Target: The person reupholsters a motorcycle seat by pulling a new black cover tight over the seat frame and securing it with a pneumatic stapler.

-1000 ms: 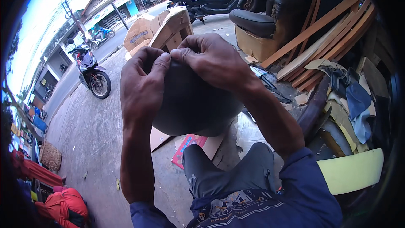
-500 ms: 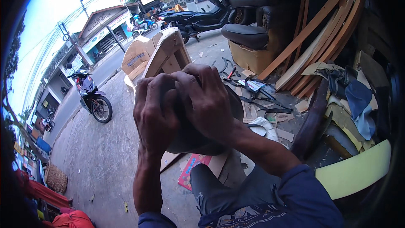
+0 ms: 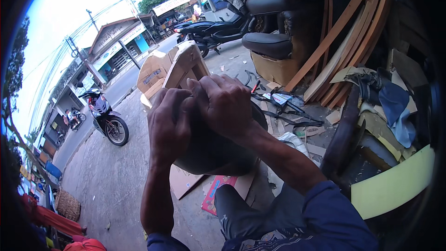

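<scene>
My left hand [image 3: 169,123] and my right hand [image 3: 223,107] are side by side, both closed on the upper edge of a dark, rounded padded piece [image 3: 218,155] held over my lap. Their curled fingers have knuckles upward and nearly meet at the middle of that edge, hiding what exactly they pinch. Just beyond stands a pale cardboard-and-wood frame [image 3: 188,65]. Beneath the piece lie flat brown cardboard [image 3: 186,183] and a red printed cardboard sheet [image 3: 213,197].
Right: black padded seat [image 3: 267,44], curved wooden strips [image 3: 344,53], scraps [image 3: 381,93], yellow foam [image 3: 390,183], dark straps [image 3: 302,118]. Left: parked scooter [image 3: 109,121], woven basket [image 3: 67,204], red fabric [image 3: 83,244], road with rider [image 3: 73,118]. Black motorbike [image 3: 211,30] behind.
Both hands have turned from thumbs-up pinches to curled, knuckles-up grips and sit lower in the view. The surroundings have shifted as the camera tilted. A rider has appeared on the left.
</scene>
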Action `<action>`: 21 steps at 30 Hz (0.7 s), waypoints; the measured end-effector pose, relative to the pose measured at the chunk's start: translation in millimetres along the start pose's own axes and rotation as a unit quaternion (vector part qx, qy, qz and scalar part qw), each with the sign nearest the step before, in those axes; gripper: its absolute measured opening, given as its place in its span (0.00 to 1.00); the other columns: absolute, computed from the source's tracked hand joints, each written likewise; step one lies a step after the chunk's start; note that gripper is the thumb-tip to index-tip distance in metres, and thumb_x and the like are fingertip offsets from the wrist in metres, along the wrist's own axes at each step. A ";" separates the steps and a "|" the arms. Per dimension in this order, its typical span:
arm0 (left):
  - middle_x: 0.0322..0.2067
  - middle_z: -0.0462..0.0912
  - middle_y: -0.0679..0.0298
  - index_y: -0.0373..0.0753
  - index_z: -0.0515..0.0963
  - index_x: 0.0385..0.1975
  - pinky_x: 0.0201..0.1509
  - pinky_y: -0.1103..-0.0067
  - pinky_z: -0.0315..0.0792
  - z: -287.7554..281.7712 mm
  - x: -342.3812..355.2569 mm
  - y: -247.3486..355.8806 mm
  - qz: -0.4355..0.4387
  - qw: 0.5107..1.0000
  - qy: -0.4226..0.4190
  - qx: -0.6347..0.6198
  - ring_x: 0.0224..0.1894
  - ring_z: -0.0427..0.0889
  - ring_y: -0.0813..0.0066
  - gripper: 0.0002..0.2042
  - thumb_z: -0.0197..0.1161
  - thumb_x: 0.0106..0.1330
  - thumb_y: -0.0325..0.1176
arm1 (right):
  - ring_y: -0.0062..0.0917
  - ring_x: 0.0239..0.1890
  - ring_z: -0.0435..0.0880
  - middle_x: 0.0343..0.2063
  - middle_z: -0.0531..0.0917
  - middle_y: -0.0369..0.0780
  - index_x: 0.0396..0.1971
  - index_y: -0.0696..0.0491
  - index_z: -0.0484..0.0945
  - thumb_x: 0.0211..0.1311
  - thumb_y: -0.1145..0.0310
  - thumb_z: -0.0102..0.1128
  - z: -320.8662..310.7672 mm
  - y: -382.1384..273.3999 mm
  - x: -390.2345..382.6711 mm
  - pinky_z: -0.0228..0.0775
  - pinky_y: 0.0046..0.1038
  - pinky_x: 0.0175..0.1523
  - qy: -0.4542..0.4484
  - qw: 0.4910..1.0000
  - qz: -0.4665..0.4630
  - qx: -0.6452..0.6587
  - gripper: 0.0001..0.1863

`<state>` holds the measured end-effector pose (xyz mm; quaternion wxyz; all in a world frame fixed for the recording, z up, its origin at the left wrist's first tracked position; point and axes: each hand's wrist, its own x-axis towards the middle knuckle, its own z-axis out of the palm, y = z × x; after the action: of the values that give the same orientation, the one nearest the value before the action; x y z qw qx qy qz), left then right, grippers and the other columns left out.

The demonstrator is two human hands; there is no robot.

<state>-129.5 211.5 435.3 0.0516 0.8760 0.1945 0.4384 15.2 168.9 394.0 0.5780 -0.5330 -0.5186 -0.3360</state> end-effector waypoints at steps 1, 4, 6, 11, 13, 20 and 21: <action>0.40 0.79 0.54 0.36 0.79 0.48 0.50 0.64 0.76 -12.5 0.3 -1.1 0.002 0.988 -0.101 -0.113 0.44 0.83 0.58 0.14 0.67 0.65 0.34 | 0.35 0.27 0.82 0.21 0.81 0.42 0.24 0.53 0.78 0.72 0.58 0.56 -6.8 2.9 -1.6 0.71 0.41 0.40 0.002 1.000 0.003 -0.005 0.18; 0.51 0.80 0.56 0.37 0.74 0.62 0.62 0.67 0.71 -34.5 -13.9 -16.1 -0.029 0.952 -0.233 -0.197 0.54 0.80 0.62 0.33 0.77 0.56 0.40 | 0.35 0.29 0.84 0.25 0.83 0.41 0.26 0.51 0.80 0.72 0.58 0.56 -33.4 -2.1 -5.1 0.65 0.40 0.50 -0.037 0.999 0.021 0.031 0.16; 0.63 0.73 0.55 0.34 0.67 0.69 0.72 0.67 0.63 -16.6 -24.3 -13.5 -0.109 0.887 -0.300 -0.334 0.65 0.73 0.60 0.46 0.82 0.49 0.43 | 0.34 0.31 0.84 0.25 0.83 0.40 0.26 0.50 0.81 0.72 0.57 0.57 -48.3 6.2 -14.0 0.61 0.41 0.53 -0.034 0.999 0.023 0.025 0.16; 0.74 0.54 0.44 0.36 0.60 0.72 0.77 0.63 0.51 8.3 -52.0 21.4 -0.034 0.831 -0.367 -0.417 0.77 0.53 0.52 0.47 0.78 0.54 0.41 | 0.26 0.33 0.78 0.23 0.81 0.35 0.30 0.49 0.82 0.72 0.59 0.58 -104.3 10.9 -37.9 0.55 0.39 0.58 0.025 0.999 0.025 0.017 0.12; 0.75 0.52 0.41 0.37 0.57 0.73 0.78 0.62 0.49 28.2 -63.2 40.5 -0.003 0.803 -0.394 -0.448 0.78 0.49 0.50 0.46 0.77 0.56 0.39 | 0.27 0.34 0.79 0.22 0.81 0.34 0.32 0.49 0.82 0.71 0.60 0.58 -130.8 17.3 -58.0 0.54 0.41 0.59 0.040 0.998 0.051 0.001 0.11; 0.65 0.68 0.36 0.28 0.62 0.68 0.71 0.62 0.64 112.1 -136.1 154.4 0.226 0.821 -0.337 -0.402 0.69 0.69 0.45 0.38 0.68 0.55 0.27 | 0.23 0.38 0.81 0.34 0.82 0.37 0.46 0.53 0.79 0.75 0.62 0.51 -254.7 24.5 -161.1 0.59 0.36 0.60 0.117 0.914 0.365 0.134 0.13; 0.65 0.67 0.36 0.27 0.62 0.68 0.71 0.60 0.62 125.8 -154.9 170.3 0.240 0.819 -0.341 -0.394 0.68 0.70 0.42 0.37 0.65 0.55 0.25 | 0.23 0.40 0.82 0.41 0.82 0.39 0.49 0.55 0.79 0.77 0.60 0.48 -271.8 26.2 -180.4 0.60 0.35 0.61 0.149 0.892 0.385 0.184 0.16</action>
<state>-63.7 5.2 287.1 0.3486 0.8932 -0.2416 0.1495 62.8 -117.6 243.1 0.8201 -0.5189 -0.2330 -0.0617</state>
